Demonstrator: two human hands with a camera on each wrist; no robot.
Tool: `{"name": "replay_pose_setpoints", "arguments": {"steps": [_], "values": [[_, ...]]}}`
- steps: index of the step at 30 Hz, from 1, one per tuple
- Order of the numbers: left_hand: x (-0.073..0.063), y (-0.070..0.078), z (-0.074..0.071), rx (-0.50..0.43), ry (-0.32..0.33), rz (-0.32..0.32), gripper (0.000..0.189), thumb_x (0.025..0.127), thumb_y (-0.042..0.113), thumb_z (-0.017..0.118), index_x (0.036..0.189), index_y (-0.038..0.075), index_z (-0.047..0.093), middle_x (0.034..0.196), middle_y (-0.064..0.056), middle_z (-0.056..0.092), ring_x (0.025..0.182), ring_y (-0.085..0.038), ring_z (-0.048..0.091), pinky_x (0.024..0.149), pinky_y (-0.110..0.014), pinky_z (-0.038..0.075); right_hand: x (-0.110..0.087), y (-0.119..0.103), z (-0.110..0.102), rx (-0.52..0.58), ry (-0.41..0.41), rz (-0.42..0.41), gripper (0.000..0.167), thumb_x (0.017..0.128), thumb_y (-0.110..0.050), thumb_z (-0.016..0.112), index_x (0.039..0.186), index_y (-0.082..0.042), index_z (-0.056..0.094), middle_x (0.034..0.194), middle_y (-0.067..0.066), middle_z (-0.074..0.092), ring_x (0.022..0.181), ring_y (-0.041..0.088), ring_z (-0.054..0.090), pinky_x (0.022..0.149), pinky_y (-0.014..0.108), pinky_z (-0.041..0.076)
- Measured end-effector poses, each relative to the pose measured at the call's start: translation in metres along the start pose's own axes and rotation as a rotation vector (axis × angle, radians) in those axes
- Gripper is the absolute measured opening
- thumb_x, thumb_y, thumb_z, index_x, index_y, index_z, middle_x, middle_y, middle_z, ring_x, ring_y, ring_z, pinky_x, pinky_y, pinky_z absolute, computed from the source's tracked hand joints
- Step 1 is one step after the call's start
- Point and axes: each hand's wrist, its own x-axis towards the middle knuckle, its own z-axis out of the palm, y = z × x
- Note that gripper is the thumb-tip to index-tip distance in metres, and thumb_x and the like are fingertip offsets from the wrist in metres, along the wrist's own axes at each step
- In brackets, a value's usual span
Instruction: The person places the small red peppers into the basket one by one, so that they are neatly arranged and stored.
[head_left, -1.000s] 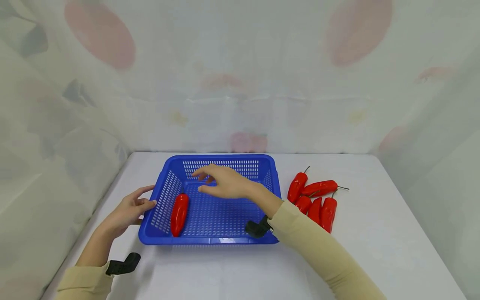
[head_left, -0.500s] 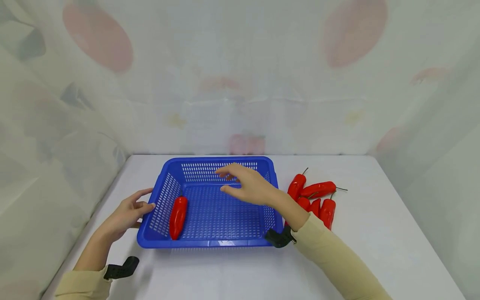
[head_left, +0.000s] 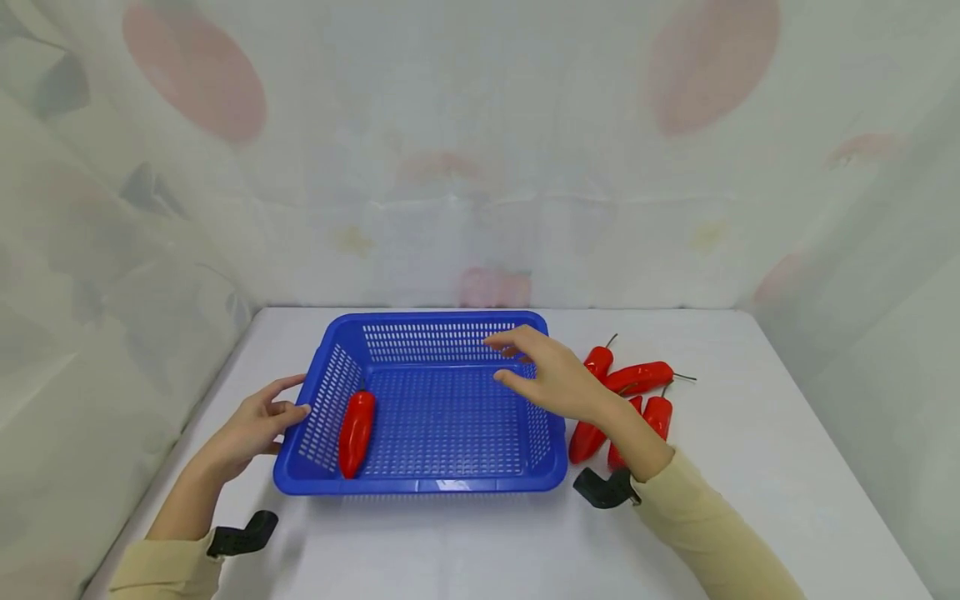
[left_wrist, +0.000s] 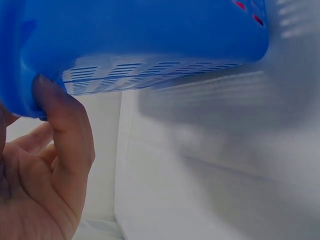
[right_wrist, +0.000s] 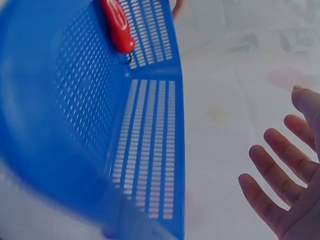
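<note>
A blue plastic basket (head_left: 491,485) with slotted walls has one red chili pepper (head_left: 356,435) lying along its left side. At the basket's left rim, my left hand (head_left: 251,427) holds the edge between thumb and fingers; the left wrist view shows its thumb and fingers (left_wrist: 70,135) at the rim. Above the basket's right end hovers my right hand (head_left: 551,373), fingers relaxed and nothing in them. Several red chili peppers (head_left: 640,377) with dark stems lie in a cluster to the right of the basket, partly hidden by my right hand and forearm.
A white-covered table (head_left: 750,467) carries everything. Pale patterned cloth (head_left: 600,167) hangs behind it and at both sides. Black wrist mounts (head_left: 243,535) stick out from both sleeves.
My right hand has moved to the right, from over the basket's middle to its right end near the pepper cluster. The left hand keeps its hold on the rim.
</note>
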Motion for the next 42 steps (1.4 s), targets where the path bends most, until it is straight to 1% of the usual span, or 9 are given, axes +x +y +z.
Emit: {"name": "replay_pose_setpoints", "arguments": {"steps": [5, 9, 22, 30, 32, 36, 39, 40, 42], "values": [[0.0, -0.001, -0.001, 0.001, 0.0, 0.003, 0.07, 0.093, 0.027, 0.054, 0.148, 0.011, 0.013, 0.094, -0.018, 0.059, 0.084, -0.025, 0.064, 0.071, -0.046, 0.056, -0.014, 0.009, -0.01, -0.035, 0.041, 0.007, 0.044, 0.086, -0.019, 0.065, 0.128, -0.017, 0.05, 0.123, -0.002, 0.054, 0.108, 0.011, 0.055, 0.087, 0.029, 0.051], [0.001, -0.001, -0.001, -0.007, -0.002, 0.004, 0.071, 0.093, 0.027, 0.055, 0.148, 0.011, 0.013, 0.094, -0.018, 0.058, 0.083, -0.026, 0.064, 0.07, -0.046, 0.055, -0.026, 0.015, -0.016, -0.05, 0.075, 0.023, 0.045, 0.086, -0.018, 0.066, 0.128, -0.015, 0.05, 0.123, 0.0, 0.053, 0.107, 0.013, 0.054, 0.087, 0.034, 0.051], [0.001, -0.001, -0.001, -0.019, -0.008, -0.001, 0.072, 0.092, 0.028, 0.056, 0.148, 0.012, 0.013, 0.097, -0.02, 0.058, 0.083, -0.026, 0.064, 0.069, -0.045, 0.056, -0.07, 0.042, -0.024, -0.022, 0.199, 0.182, 0.053, 0.084, -0.012, 0.066, 0.133, -0.021, 0.046, 0.126, 0.002, 0.051, 0.112, 0.02, 0.052, 0.087, 0.044, 0.05], [0.001, -0.001, -0.001, -0.011, -0.003, -0.006, 0.072, 0.092, 0.029, 0.056, 0.148, 0.012, 0.013, 0.097, -0.02, 0.058, 0.083, -0.025, 0.064, 0.07, -0.046, 0.056, -0.102, 0.063, -0.026, -0.035, 0.308, 0.263, 0.056, 0.085, -0.012, 0.065, 0.136, -0.018, 0.042, 0.129, 0.005, 0.05, 0.109, 0.022, 0.054, 0.08, 0.046, 0.052], [0.001, -0.001, -0.001, -0.007, -0.002, -0.009, 0.072, 0.092, 0.029, 0.055, 0.148, 0.013, 0.013, 0.097, -0.02, 0.058, 0.083, -0.025, 0.064, 0.071, -0.046, 0.055, -0.11, 0.067, -0.028, -0.031, 0.335, 0.294, 0.056, 0.086, -0.012, 0.064, 0.137, -0.017, 0.041, 0.13, 0.006, 0.049, 0.107, 0.025, 0.054, 0.08, 0.043, 0.053], [0.001, 0.0, -0.001, -0.003, -0.001, -0.014, 0.071, 0.092, 0.03, 0.055, 0.148, 0.013, 0.014, 0.098, -0.02, 0.058, 0.084, -0.025, 0.064, 0.071, -0.046, 0.055, -0.123, 0.078, -0.03, -0.058, 0.402, 0.32, 0.059, 0.086, -0.01, 0.064, 0.138, -0.015, 0.039, 0.13, 0.009, 0.048, 0.106, 0.027, 0.053, 0.083, 0.024, 0.052], [0.001, 0.0, -0.001, -0.002, -0.002, -0.014, 0.071, 0.093, 0.029, 0.055, 0.148, 0.014, 0.014, 0.098, -0.02, 0.058, 0.084, -0.025, 0.064, 0.071, -0.046, 0.055, -0.132, 0.093, -0.029, -0.071, 0.45, 0.334, 0.059, 0.086, -0.013, 0.063, 0.14, -0.017, 0.038, 0.13, 0.011, 0.048, 0.108, 0.028, 0.051, 0.085, 0.022, 0.05], [0.001, 0.0, -0.001, -0.001, -0.001, -0.014, 0.071, 0.093, 0.03, 0.055, 0.148, 0.014, 0.014, 0.098, -0.02, 0.058, 0.084, -0.025, 0.064, 0.071, -0.045, 0.055, -0.135, 0.099, -0.028, -0.065, 0.458, 0.344, 0.06, 0.087, -0.015, 0.063, 0.141, -0.018, 0.037, 0.13, 0.012, 0.047, 0.11, 0.029, 0.05, 0.086, 0.028, 0.051], [0.001, 0.001, 0.0, 0.0, 0.001, -0.016, 0.071, 0.093, 0.029, 0.055, 0.148, 0.014, 0.013, 0.098, -0.02, 0.058, 0.084, -0.025, 0.064, 0.071, -0.045, 0.056, -0.143, 0.124, -0.023, -0.082, 0.474, 0.361, 0.061, 0.088, -0.021, 0.062, 0.142, -0.023, 0.035, 0.134, 0.008, 0.045, 0.114, 0.028, 0.048, 0.084, 0.03, 0.052]]}}
